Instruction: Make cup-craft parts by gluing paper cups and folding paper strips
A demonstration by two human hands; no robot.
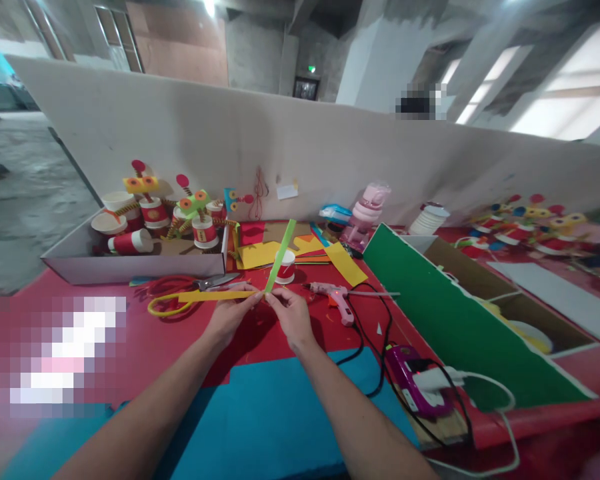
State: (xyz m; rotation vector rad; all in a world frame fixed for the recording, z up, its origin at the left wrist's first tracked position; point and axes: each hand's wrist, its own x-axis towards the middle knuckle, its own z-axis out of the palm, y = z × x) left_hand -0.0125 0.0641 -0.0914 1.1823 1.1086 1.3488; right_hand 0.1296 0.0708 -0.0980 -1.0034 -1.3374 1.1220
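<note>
Above the red table, my left hand (230, 315) is closed in a pinch on an orange paper strip (215, 295), which sticks out to the left. My right hand (291, 317) pinches the lower end of a light green paper strip (281, 257) that points up and away. The two strips meet at an angle between my fingertips; whether they are stuck together there is hidden. Just behind the strips stands a small red and white paper cup (286, 268). A pink glue gun (336, 299) with a glue stick lies to the right of my right hand.
Scissors with yellow handles (173, 304) and red-handled scissors (220, 283) lie left. A white box (135, 267) holds cup figures. Yellow paper sheets (347, 262) lie behind; blue sheets (280, 413) lie in front. A green-sided box (445, 313), purple power strip (415, 380) and cables flank the right.
</note>
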